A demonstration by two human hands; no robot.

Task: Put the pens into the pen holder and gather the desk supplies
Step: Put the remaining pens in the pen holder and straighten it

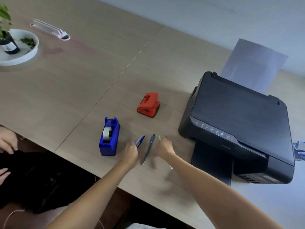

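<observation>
Three pens lie near the table's front edge. My left hand (131, 151) is closed around a blue pen (140, 140) whose tip pokes out past my fingers. A second blue pen (149, 148) lies loose on the table between my hands. My right hand (165, 147) is closed on a green pen (159, 138), with its other end showing below my wrist. A blue tape dispenser (109, 137) stands left of my left hand. A red hole punch (149, 104) sits farther back. No pen holder is in view.
A black printer (237, 128) with a paper sheet (252, 63) stands at the right. A white dish with a plant (18, 47) and a cable slot (51, 30) are at the far left. Another person's hands (6, 142) rest on dark fabric at the left edge.
</observation>
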